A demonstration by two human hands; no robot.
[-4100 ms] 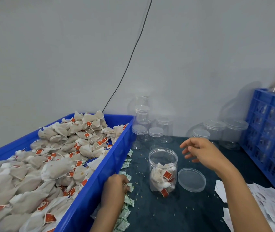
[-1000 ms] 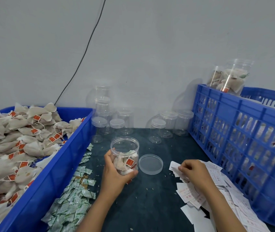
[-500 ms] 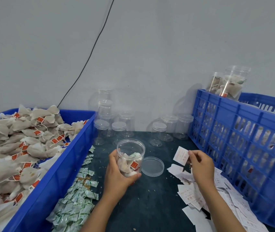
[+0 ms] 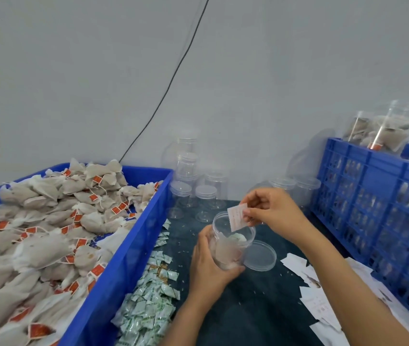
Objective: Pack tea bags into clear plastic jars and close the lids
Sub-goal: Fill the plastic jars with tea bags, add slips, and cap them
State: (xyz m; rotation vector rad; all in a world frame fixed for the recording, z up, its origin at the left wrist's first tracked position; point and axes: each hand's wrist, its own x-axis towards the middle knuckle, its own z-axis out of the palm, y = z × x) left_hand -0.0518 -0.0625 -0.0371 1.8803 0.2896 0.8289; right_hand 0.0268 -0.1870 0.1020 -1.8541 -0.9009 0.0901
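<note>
My left hand [image 4: 208,265] is wrapped round the clear round plastic jar [image 4: 232,239], w/ tea bags inside, held tilted just above the dark green table top [image 4: 260,308]. My right hand [image 4: 270,212] pinches a small white printed paper slip [image 4: 236,218] betw. thumb & fingers, its lower end over the jar mouth. The jar's clear round lid [image 4: 260,255] lies flat on the table, just right of the jar. Left: big blue plastic bin [image 4: 113,278] heaped w/ beige tea bags w/ orange tags [image 4: 49,221]; small green-white sachets [image 4: 151,300] piled beside it. Empty lidded clear jars [image 4: 198,193] at the back wall. More white slips [image 4: 315,295] lie right, by a blue slatted crate [image 4: 373,208].
</note>
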